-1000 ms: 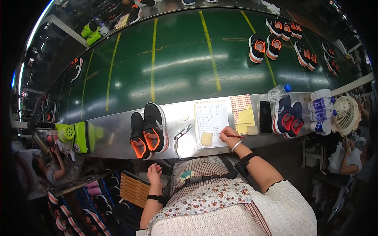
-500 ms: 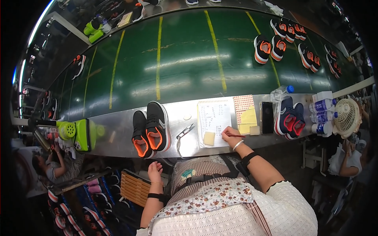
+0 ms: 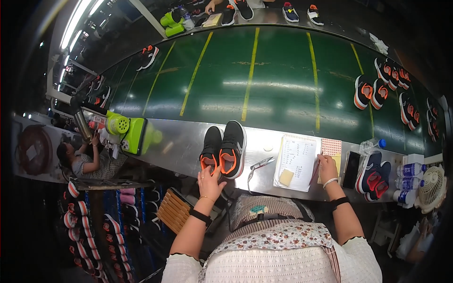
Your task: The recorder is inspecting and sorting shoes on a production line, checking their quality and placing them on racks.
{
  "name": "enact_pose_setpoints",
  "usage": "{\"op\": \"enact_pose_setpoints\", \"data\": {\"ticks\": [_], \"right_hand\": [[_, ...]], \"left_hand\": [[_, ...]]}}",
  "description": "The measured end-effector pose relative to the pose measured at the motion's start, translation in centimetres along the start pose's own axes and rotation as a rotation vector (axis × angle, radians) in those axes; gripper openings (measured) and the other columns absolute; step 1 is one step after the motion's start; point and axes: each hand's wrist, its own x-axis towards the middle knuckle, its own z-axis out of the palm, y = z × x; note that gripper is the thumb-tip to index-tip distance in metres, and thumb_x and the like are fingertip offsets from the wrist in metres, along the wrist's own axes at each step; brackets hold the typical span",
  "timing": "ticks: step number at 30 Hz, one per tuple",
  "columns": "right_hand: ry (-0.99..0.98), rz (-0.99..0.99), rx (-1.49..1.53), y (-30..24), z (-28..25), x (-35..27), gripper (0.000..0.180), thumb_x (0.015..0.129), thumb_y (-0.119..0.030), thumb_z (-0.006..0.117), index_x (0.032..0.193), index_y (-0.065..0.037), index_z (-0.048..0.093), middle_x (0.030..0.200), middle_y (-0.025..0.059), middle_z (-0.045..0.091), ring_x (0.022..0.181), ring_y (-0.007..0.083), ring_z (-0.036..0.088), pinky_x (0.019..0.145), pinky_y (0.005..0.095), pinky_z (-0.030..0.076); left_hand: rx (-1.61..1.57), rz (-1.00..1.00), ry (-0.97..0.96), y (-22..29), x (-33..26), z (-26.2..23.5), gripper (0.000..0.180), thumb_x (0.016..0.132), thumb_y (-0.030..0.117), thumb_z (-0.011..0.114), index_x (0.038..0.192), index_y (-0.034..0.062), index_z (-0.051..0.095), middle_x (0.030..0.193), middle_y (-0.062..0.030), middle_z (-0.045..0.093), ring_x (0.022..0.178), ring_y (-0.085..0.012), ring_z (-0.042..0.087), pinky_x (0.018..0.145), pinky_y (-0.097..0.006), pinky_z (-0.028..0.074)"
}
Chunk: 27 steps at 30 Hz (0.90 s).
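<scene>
My right hand holds a pen with its tip on a lined notepad lying on the steel bench. A yellow sticky note sits on the pad's lower part. My left hand reaches up with fingers spread and touches the heels of a black and orange pair of sneakers standing at the bench's near edge. Small metal snips lie between the sneakers and the notepad.
A green conveyor belt with yellow lines carries more sneaker pairs at the right. A dark phone, a navy and red shoe pair, water bottles and a small fan stand at the right. Left, a person sits by a green machine.
My left hand has risen from below the bench edge to the heels of the black and orange sneakers. My right hand stays on the notepad with the pen.
</scene>
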Motion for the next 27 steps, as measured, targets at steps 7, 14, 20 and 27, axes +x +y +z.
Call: {"op": "enact_pose_setpoints", "data": {"ticks": [7, 14, 20, 27], "right_hand": [[-0.124, -0.317, 0.256, -5.6, -0.8, -0.8, 0.046, 0.065, 0.002, 0.055, 0.109, -0.005, 0.048, 0.104, 0.0169, 0.046, 0.097, 0.0341, 0.044, 0.086, 0.0387, 0.037], [-0.382, -0.576, 0.454, -7.8, 2.5, -1.6, 0.044, 0.064, 0.002, 0.056, 0.107, -0.001, 0.047, 0.101, 0.0176, 0.047, 0.095, 0.0326, 0.047, 0.083, 0.0365, 0.039], [-0.921, -0.639, 0.590, -5.9, 10.4, 0.5, 0.047, 0.076, -0.021, 0.063, 0.116, -0.003, 0.044, 0.105, 0.0175, 0.050, 0.097, 0.0276, 0.049, 0.084, 0.0353, 0.041], [-1.156, -1.308, 0.199, -17.8, 12.1, -1.9, 0.038, 0.070, -0.013, 0.061, 0.105, -0.002, 0.050, 0.095, 0.0151, 0.052, 0.086, 0.0253, 0.054, 0.075, 0.0342, 0.045]], "left_hand": [[-0.023, -0.234, -0.249, 0.9, 2.7, -0.6, 0.046, 0.057, 0.042, 0.073, 0.096, 0.0222, 0.058, 0.103, -0.0069, 0.049, 0.107, -0.0251, 0.044, 0.098, -0.059, 0.013], [-0.244, -0.304, -0.265, 2.5, -1.3, -1.3, 0.044, 0.053, 0.042, 0.074, 0.091, 0.0222, 0.059, 0.097, -0.0053, 0.052, 0.104, -0.0248, 0.047, 0.096, -0.064, 0.009], [-0.466, -0.575, -0.050, 2.8, -13.3, -4.9, 0.039, 0.054, 0.036, 0.073, 0.084, 0.0176, 0.056, 0.088, -0.0026, 0.050, 0.099, -0.0227, 0.049, 0.094, -0.064, 0.012], [-0.490, -1.146, 0.239, 5.4, -30.2, -4.4, 0.043, 0.054, 0.039, 0.072, 0.089, 0.0183, 0.058, 0.095, -0.0058, 0.051, 0.099, -0.0242, 0.049, 0.091, -0.059, 0.018]]}}
